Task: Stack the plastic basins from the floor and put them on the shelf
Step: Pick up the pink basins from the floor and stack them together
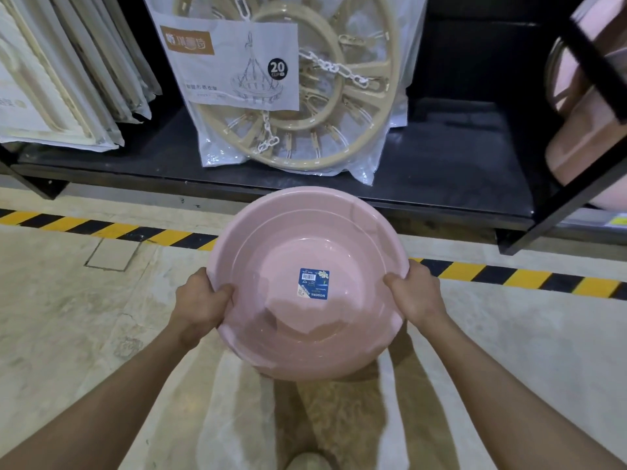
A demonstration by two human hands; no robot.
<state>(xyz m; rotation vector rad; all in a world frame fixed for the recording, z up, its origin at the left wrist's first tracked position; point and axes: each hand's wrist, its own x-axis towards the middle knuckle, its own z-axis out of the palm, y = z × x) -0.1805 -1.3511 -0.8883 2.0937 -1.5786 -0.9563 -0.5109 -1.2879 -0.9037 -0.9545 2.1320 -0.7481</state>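
Note:
A stack of pink plastic basins (298,334) is held in the air above the floor, open side up, with a blue label on the inner bottom. My left hand (200,300) grips the left rim, thumb inside. My right hand (417,293) grips the right rim the same way. The far rim of the stack reaches the front edge of the low black shelf (458,171). How many basins are nested I cannot tell.
On the shelf stand a bagged beige round clip hanger (291,96) and flat white packaged goods (61,79) at left. More pink basins (590,130) sit behind a black upright at right. Yellow-black tape (509,274) crosses the pale floor.

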